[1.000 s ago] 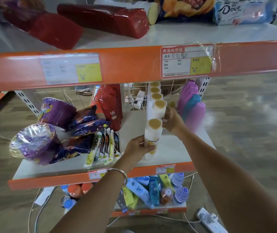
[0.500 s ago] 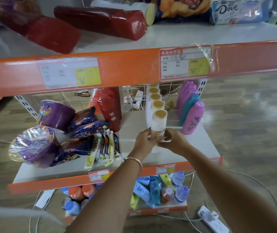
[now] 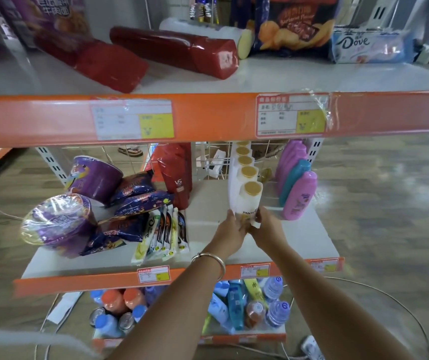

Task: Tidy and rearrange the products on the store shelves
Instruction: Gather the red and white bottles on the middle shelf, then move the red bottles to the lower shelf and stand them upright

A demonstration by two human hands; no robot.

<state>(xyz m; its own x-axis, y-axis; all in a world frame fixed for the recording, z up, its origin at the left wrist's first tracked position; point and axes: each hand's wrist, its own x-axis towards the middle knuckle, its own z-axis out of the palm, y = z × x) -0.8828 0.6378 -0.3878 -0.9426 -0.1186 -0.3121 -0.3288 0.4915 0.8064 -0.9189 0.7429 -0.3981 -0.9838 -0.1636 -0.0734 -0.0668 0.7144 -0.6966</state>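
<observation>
A row of white shampoo bottles with gold caps runs front to back on the middle shelf. The front white bottle stands upright at the row's near end. My left hand grips its lower left side and my right hand grips its lower right side. The bottle's base is hidden behind my fingers. Pink and teal bottles stand in a line just to the right. A red shampoo bottle stands to the left.
Purple noodle bowls, dark snack packets and sachets fill the shelf's left half. The top shelf holds red packs, a chip bag and a Dove pack. Bottles crowd the bottom shelf. A power strip lies on the floor.
The front white bottle went back into line against the row. My right hand came forward from a bottle further back and now holds the front bottle together with my left hand.
</observation>
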